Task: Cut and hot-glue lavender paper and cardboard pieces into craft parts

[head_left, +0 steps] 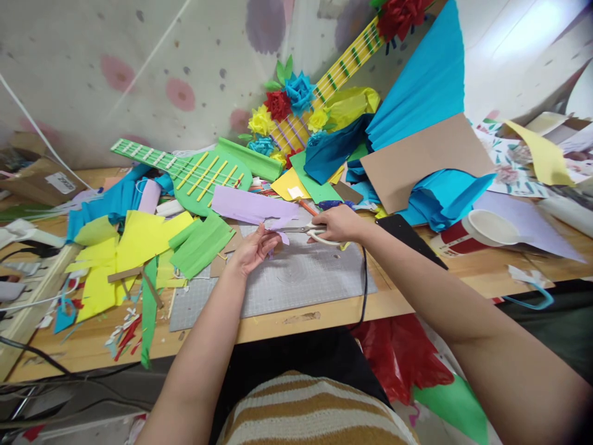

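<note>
My right hand is wrapped round the white handles of a pair of scissors, whose blades point left. They lie across a narrow flap of light purple crepe paper. Thumb and fingertips of my left hand pinch the edge of that paper close to the blade tips. Behind both hands the wider part of the purple strip rests over the grey cutting mat. A blue-handled tool and an orange stick lie just beyond my right hand.
Yellow paper and green paper crowd the left. A green paper guitar and a flower-trimmed yellow one stand behind. To the right are cardboard, a black phone-like slab and a paper cup. A black cable crosses the table edge.
</note>
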`<act>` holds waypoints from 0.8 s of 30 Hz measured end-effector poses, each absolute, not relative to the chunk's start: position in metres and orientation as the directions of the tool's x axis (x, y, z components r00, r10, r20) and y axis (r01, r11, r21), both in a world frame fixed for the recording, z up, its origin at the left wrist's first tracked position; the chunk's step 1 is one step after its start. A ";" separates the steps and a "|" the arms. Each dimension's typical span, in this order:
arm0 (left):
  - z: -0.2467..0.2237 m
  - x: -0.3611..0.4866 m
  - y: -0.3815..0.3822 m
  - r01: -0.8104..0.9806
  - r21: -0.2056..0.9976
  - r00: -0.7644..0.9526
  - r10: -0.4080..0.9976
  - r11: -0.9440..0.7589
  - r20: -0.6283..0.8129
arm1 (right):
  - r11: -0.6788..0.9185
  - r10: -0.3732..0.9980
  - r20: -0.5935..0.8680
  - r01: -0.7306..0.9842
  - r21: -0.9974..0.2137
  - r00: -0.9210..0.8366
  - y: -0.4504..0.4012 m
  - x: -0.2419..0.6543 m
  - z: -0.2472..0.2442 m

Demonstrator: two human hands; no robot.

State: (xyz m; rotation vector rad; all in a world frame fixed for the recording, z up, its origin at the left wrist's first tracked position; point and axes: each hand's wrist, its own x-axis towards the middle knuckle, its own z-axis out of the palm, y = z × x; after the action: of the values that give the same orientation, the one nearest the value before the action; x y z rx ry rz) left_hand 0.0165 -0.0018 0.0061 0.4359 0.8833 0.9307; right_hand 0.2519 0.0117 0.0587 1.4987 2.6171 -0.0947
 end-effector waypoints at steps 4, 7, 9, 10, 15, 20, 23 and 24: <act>0.007 0.017 -0.002 -0.497 0.672 0.289 0.835 0.548 -0.468 | 0.509 0.853 -0.137 0.861 0.007 -0.504 0.012 0.255 0.059; 0.007 0.018 -0.002 -0.498 0.668 0.291 0.832 0.553 -0.472 | 0.501 0.858 -0.139 0.865 0.019 -0.494 0.013 0.254 0.059; 0.006 0.017 -0.002 -0.502 0.662 0.295 0.830 0.556 -0.474 | 0.493 0.863 -0.139 0.870 0.023 -0.486 0.012 0.253 0.059; 0.006 0.017 -0.002 -0.507 0.658 0.296 0.829 0.558 -0.474 | 0.489 0.866 -0.137 0.872 0.024 -0.481 0.012 0.253 0.059; 0.007 0.017 -0.001 -0.523 0.635 0.304 0.820 0.569 -0.485 | 0.480 0.873 -0.108 0.877 0.024 -0.475 0.010 0.251 0.060; 0.010 0.018 -0.002 -0.521 0.623 0.317 0.810 0.584 -0.494 | 0.470 0.880 -0.095 0.882 0.029 -0.466 0.010 0.252 0.062; 0.011 0.017 -0.002 -0.518 0.621 0.318 0.807 0.588 -0.498 | 0.483 0.872 -0.099 0.876 0.011 -0.479 0.010 0.254 0.063; 0.011 0.017 -0.002 -0.517 0.621 0.317 0.805 0.590 -0.501 | 0.485 0.871 -0.099 0.875 0.005 -0.482 0.010 0.254 0.064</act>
State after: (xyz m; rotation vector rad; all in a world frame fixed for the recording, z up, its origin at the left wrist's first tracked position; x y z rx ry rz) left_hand 0.0173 -0.0018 0.0113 0.3796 0.8798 0.8975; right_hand 0.2543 0.0104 0.0637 1.5497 2.6295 -0.0702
